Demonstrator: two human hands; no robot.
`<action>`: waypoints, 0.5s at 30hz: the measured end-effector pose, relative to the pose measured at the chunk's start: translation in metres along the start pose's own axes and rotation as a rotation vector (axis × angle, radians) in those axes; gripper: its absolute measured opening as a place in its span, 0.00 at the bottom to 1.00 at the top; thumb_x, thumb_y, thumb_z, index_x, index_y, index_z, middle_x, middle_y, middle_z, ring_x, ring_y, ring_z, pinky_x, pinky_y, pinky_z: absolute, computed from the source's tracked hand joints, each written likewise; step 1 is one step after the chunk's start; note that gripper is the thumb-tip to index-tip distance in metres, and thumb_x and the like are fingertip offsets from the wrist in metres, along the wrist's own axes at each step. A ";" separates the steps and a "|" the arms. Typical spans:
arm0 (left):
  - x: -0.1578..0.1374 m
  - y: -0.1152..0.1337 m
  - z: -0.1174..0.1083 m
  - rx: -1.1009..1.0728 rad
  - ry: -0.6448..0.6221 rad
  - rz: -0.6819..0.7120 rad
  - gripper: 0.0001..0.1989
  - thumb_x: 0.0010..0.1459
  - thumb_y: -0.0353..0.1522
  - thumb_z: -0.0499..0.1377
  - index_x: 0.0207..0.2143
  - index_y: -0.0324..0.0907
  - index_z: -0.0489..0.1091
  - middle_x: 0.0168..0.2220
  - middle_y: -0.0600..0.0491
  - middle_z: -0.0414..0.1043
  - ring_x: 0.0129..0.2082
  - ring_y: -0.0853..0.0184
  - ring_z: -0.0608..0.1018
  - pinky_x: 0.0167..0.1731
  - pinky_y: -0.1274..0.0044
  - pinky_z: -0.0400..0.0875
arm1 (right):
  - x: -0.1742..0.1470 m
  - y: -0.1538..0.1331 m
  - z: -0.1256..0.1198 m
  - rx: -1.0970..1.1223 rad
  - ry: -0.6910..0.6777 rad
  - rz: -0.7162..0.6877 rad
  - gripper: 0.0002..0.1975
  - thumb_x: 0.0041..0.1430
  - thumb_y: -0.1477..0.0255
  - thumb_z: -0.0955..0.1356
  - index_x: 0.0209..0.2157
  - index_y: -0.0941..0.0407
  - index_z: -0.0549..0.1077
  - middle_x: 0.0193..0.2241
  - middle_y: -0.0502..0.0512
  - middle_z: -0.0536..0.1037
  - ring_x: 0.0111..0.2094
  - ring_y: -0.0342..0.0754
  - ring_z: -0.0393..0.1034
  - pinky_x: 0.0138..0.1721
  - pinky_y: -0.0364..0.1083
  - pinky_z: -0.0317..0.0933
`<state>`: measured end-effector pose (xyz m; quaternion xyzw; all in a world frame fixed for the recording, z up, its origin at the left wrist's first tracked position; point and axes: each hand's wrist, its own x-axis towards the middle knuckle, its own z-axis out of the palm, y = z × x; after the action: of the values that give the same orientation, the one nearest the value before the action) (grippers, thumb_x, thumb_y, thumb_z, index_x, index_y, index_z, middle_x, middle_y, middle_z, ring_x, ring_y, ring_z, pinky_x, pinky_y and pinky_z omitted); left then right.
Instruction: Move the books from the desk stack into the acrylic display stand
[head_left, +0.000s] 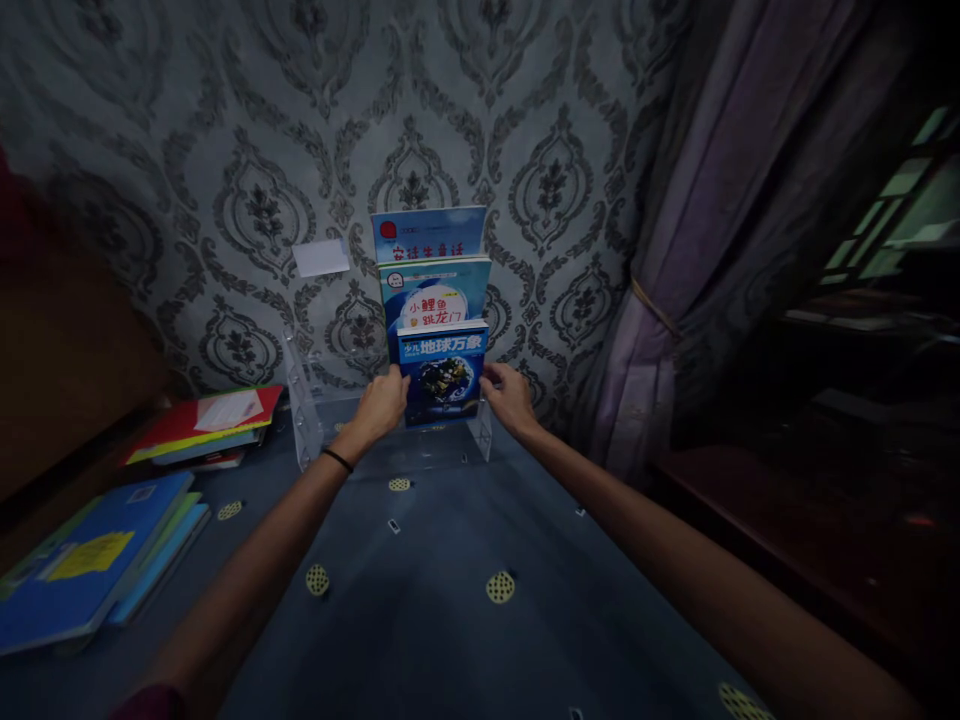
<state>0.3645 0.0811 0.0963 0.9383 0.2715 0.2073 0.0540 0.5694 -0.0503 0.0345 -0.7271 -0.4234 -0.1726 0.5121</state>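
Observation:
A dark blue book [442, 380] with a globe on its cover stands upright at the clear plastic rack [360, 450]. My left hand [385, 402] grips its left edge, and my right hand [508, 392] pinches the right edge; both are closed on it. Behind it rises a light blue book [401, 290] with red lettering in a white oval. Farthest back and highest is another blue book [431, 228]. The lower parts of these rear books are hidden by the ones in front.
To the left lie a stack with a red book [187, 420] on top and a nearer pile topped by a blue book [97, 560]. A white card [321, 257] shows before the patterned wall. A tied purple curtain [660, 330] hangs at right. The tablecloth [420, 620] is dark blue.

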 end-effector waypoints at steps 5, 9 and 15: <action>0.003 -0.003 0.004 -0.025 0.006 0.010 0.13 0.73 0.33 0.46 0.50 0.36 0.65 0.42 0.36 0.79 0.45 0.54 0.83 0.43 0.71 0.71 | -0.001 0.000 0.000 -0.011 -0.010 0.026 0.15 0.54 0.73 0.66 0.42 0.56 0.80 0.38 0.57 0.82 0.39 0.55 0.76 0.47 0.55 0.70; 0.003 -0.006 0.005 -0.037 0.005 0.021 0.12 0.73 0.34 0.46 0.49 0.37 0.65 0.41 0.37 0.79 0.44 0.54 0.83 0.43 0.71 0.71 | -0.001 0.000 -0.002 -0.009 -0.018 0.037 0.15 0.54 0.73 0.66 0.42 0.57 0.81 0.38 0.58 0.82 0.39 0.55 0.76 0.47 0.55 0.70; 0.000 -0.010 0.004 -0.039 0.002 0.039 0.13 0.73 0.36 0.46 0.49 0.38 0.65 0.42 0.38 0.79 0.45 0.54 0.82 0.44 0.70 0.71 | -0.004 -0.001 -0.004 0.017 -0.029 0.043 0.17 0.55 0.73 0.66 0.44 0.59 0.80 0.38 0.59 0.83 0.39 0.55 0.77 0.47 0.54 0.70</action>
<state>0.3617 0.0893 0.0905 0.9421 0.2489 0.2144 0.0678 0.5668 -0.0552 0.0337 -0.7342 -0.4165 -0.1472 0.5155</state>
